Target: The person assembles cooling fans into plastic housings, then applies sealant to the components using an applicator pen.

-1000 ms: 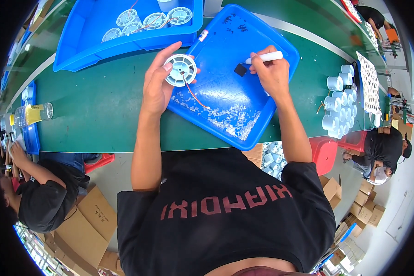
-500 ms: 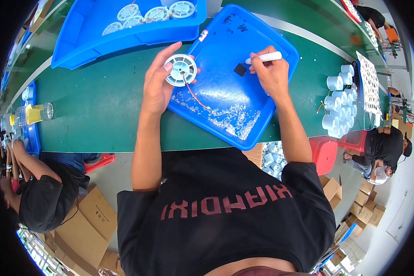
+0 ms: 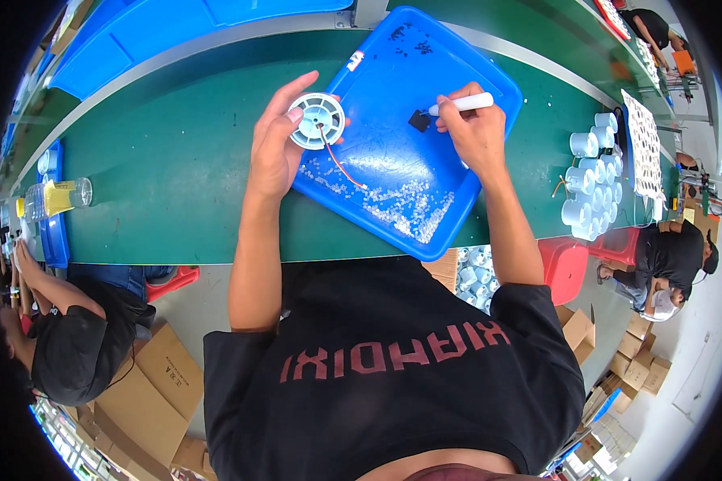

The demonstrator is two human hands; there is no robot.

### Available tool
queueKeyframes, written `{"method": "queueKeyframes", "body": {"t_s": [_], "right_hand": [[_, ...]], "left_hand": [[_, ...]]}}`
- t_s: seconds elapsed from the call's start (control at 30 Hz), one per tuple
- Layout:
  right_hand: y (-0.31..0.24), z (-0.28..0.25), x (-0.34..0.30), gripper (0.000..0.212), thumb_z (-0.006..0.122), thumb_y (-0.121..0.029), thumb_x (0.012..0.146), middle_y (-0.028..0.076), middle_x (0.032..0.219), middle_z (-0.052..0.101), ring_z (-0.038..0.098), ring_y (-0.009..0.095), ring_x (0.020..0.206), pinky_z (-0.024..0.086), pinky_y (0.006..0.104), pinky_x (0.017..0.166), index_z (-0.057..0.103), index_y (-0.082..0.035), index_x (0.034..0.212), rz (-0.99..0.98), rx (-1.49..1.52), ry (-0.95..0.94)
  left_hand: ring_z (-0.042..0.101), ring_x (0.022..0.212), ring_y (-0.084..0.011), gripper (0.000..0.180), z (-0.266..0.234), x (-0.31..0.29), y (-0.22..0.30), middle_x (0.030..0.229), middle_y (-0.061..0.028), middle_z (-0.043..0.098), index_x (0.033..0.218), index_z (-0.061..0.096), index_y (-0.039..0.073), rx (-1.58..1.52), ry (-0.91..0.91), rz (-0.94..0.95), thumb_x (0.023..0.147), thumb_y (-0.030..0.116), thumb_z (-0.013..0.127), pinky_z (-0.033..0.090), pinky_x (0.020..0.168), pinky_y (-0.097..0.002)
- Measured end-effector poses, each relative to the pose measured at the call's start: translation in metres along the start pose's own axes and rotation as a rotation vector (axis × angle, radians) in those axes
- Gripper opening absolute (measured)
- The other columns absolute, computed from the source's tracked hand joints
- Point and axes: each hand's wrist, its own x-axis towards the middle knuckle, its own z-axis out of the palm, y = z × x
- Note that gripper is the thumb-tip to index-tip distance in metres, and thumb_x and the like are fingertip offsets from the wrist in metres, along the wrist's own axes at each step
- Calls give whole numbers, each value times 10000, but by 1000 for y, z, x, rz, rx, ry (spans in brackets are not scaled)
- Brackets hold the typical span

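My left hand (image 3: 274, 152) is closed around the edge of a pale blue round plastic housing (image 3: 317, 122). Spokes radiate from its hub, and a thin red-orange wire (image 3: 341, 166) trails from its middle over the blue tray (image 3: 501, 76). Pinched in my right hand (image 3: 475, 128) is a white pen-shaped tool (image 3: 472, 102), pointing left. Its thin tip is at a small black square piece (image 3: 418, 121) in the tray; whether it touches, I cannot tell. Many tiny clear bits (image 3: 413, 210) lie in the tray's near part, and small black bits (image 3: 409, 44) in its far part.
Pale blue cylindrical parts (image 3: 590, 180) stand in rows at the right, beside a white perforated sheet (image 3: 642, 144). A blue bin (image 3: 136, 40) is at the upper left. A clear bottle (image 3: 60, 198) lies at the left, near a co-worker (image 3: 72, 345). Below the table edge are more parts (image 3: 475, 279).
The blue bin has shifted up and left, and the round parts inside it no longer show. My right hand's tool tip has come slightly nearer the black square. My left hand is nearly still.
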Motion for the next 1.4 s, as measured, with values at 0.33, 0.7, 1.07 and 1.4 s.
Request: {"method": "queueKeyframes", "body": {"t_s": [0.33, 0.7, 1.07, 1.4], "right_hand": [[-9, -4, -2, 154, 696, -99, 819, 83, 685, 634, 607, 105, 573, 478, 253, 518, 575, -11, 780, -247, -234, -134], [9, -27, 6, 144, 659, -99, 862, 126, 807, 673, 653, 153, 649, 545, 272, 584, 576, 14, 826, 93, 306, 46], [9, -9, 1, 184, 678, -146, 851, 95, 729, 679, 671, 126, 654, 530, 242, 591, 582, 4, 805, -7, 5, 21], [8, -6, 1, 193, 684, -151, 848, 89, 719, 675, 668, 116, 642, 525, 232, 575, 567, -4, 803, 8, -20, -7]], "left_hand": [[649, 944, -347, 643, -1, 0, -1, 1114, -245, 605, 1364, 354, -73, 20, 0, 12, 852, 302, 459, 554, 760, -381], [628, 998, -378, 604, 2, -1, 0, 1166, -275, 565, 1366, 346, -62, 2, 29, 25, 881, 276, 467, 559, 781, -431], [634, 988, -377, 605, 2, -1, 2, 1152, -278, 573, 1366, 339, -70, 11, 29, 17, 890, 284, 457, 563, 769, -423], [637, 985, -372, 605, 1, -1, 1, 1162, -278, 571, 1369, 342, -63, 25, 22, 21, 897, 299, 455, 563, 766, -430]]}}
